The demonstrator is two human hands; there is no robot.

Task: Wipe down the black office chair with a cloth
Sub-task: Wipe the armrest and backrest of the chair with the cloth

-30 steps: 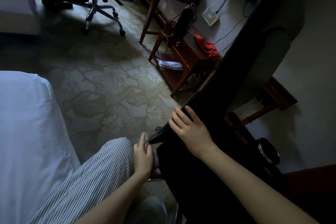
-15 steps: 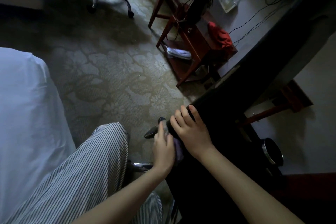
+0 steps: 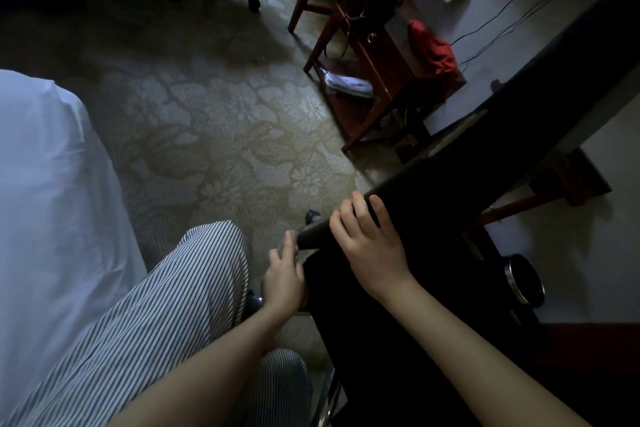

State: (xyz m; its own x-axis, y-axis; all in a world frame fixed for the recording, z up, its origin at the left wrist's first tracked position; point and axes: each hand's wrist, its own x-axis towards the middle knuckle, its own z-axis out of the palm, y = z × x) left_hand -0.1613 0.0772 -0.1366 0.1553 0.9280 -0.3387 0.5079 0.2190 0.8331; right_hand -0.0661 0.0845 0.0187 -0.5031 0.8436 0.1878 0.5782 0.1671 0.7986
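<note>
My left hand (image 3: 284,274), fingers straight, presses cloth (image 3: 282,250) at the chair edge's (image 3: 433,184) near end; the edge runs away up-right; my right hand (image 3: 367,246) grips it just beyond.

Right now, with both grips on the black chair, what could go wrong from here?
1. The chair looks free to roll or swivel. Only the right grip holds its edge, so a hard push from the left grip at its end might swing it.
2. The bin stands close beside the chair and could get knocked.
3. The light is dim, so missed spots on the black surface would be hard to see.
</note>
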